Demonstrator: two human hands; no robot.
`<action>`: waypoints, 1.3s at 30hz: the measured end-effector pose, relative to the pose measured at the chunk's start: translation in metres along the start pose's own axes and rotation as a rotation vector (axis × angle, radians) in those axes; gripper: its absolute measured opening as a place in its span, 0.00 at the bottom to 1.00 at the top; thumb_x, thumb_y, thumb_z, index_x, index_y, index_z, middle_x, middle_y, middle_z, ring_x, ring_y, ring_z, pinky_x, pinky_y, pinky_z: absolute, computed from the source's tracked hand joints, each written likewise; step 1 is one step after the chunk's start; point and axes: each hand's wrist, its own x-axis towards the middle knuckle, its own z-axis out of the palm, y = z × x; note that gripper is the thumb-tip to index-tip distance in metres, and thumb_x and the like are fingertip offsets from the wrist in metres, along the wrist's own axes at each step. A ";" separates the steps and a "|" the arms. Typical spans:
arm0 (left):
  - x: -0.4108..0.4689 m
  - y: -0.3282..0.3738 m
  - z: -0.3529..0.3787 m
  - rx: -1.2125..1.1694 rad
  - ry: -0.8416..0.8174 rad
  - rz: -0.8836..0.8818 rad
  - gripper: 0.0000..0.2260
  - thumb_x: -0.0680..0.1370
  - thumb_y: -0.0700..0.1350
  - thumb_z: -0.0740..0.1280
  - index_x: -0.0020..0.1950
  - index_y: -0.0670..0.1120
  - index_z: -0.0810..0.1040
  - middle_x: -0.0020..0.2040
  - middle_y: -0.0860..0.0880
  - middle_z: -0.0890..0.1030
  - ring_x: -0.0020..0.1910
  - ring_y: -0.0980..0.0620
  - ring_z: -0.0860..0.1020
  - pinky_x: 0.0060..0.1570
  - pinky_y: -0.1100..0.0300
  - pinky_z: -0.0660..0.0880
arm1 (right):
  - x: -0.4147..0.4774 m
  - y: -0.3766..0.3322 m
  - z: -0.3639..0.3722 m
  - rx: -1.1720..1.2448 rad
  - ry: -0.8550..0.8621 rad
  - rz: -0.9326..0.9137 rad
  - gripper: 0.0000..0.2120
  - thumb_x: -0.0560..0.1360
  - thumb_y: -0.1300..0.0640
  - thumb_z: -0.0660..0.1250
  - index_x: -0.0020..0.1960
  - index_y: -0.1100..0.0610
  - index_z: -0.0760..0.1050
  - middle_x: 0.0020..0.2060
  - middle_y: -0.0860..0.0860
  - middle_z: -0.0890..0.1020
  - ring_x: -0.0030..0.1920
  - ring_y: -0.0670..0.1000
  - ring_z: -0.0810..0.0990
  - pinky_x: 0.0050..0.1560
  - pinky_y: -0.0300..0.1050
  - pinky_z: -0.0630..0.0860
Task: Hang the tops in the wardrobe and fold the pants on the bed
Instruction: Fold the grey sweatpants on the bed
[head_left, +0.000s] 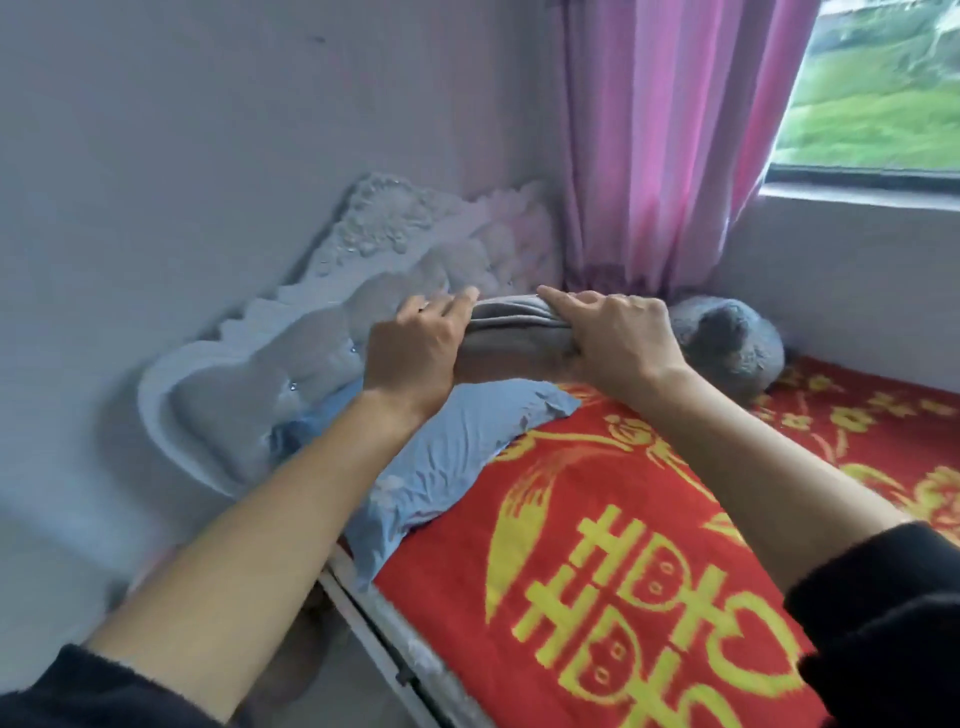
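A folded grey garment (511, 340) sits between my two hands, above the head end of the bed. My left hand (415, 353) grips its left end with the fingers curled over the top. My right hand (618, 338) grips its right end, knuckles up and index finger stretched along the top edge. The bed (623, 545) below is covered by a red blanket with yellow characters. The underside of the garment is hidden by my hands.
A light blue pillow (457, 447) lies under my left wrist. A grey fuzzy bundle (727, 343) sits in the far corner. An ornate white headboard (291, 343) leans on the wall at left. Pink curtains (665, 145) and a window (878, 88) stand behind.
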 end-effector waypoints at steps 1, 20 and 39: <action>-0.013 -0.016 -0.014 0.029 -0.021 -0.034 0.29 0.65 0.36 0.71 0.66 0.48 0.76 0.46 0.48 0.83 0.47 0.42 0.81 0.31 0.54 0.76 | 0.006 -0.018 -0.004 0.024 0.006 -0.045 0.36 0.70 0.35 0.69 0.74 0.41 0.62 0.62 0.46 0.80 0.56 0.56 0.82 0.47 0.49 0.75; -0.339 -0.258 -0.352 0.686 0.123 -0.497 0.23 0.65 0.36 0.69 0.60 0.45 0.76 0.54 0.48 0.80 0.50 0.45 0.78 0.29 0.56 0.71 | -0.031 -0.460 -0.185 0.318 0.369 -0.656 0.33 0.66 0.45 0.73 0.70 0.43 0.70 0.55 0.46 0.83 0.50 0.57 0.83 0.36 0.44 0.69; -0.530 -0.458 -0.603 1.020 0.296 -0.632 0.23 0.63 0.36 0.72 0.55 0.42 0.72 0.53 0.44 0.76 0.49 0.42 0.77 0.29 0.57 0.61 | -0.076 -0.795 -0.363 0.414 0.859 -0.898 0.31 0.70 0.53 0.71 0.72 0.47 0.69 0.60 0.49 0.82 0.55 0.58 0.83 0.36 0.46 0.75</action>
